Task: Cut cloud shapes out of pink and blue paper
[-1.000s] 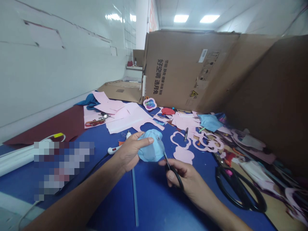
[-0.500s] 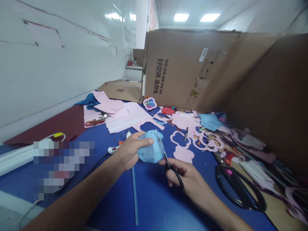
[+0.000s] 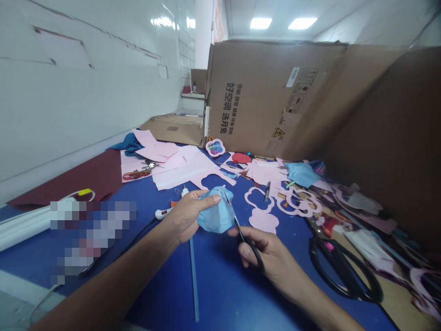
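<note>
My left hand [image 3: 188,214] pinches a light blue piece of fabric [image 3: 216,215] between thumb and fingers, above the blue table. In my right hand [image 3: 260,253] is a small pair of scissors [image 3: 246,240] with black handles. One blade lies across the front of the fabric near its right edge; where the other blade sits I cannot make out. Just behind my left hand lies a white glue gun [image 3: 163,213], partly hidden by that hand. A pink flower-shaped cutout [image 3: 263,221] rests on the table beyond my right hand.
Large black-handled scissors [image 3: 344,271] lie at the right beside a heap of scraps. Pink sheets [image 3: 186,168] and keys [image 3: 149,165] lie farther back. A big cardboard box [image 3: 262,101] stands behind. A narrow blue strip [image 3: 194,285] lies in front.
Both hands, the fabric and the scissors keep nearly the same pose. The whole view has shifted very slightly.
</note>
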Demonstrator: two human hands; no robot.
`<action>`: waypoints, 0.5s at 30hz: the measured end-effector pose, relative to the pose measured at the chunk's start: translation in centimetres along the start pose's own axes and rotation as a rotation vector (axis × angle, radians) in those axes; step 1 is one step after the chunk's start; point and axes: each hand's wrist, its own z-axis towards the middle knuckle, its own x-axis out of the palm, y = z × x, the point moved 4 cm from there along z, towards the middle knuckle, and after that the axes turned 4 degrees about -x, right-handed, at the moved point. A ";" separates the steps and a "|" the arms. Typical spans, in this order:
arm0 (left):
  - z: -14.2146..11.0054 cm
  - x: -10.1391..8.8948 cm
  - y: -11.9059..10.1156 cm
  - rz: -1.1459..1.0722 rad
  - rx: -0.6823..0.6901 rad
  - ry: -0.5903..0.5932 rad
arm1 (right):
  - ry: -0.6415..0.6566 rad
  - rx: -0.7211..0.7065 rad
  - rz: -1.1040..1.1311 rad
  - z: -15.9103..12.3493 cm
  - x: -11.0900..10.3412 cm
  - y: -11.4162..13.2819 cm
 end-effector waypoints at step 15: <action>0.2 -0.3 -0.3 0.051 0.020 0.005 | 0.004 -0.002 0.012 -0.1 0.1 0.1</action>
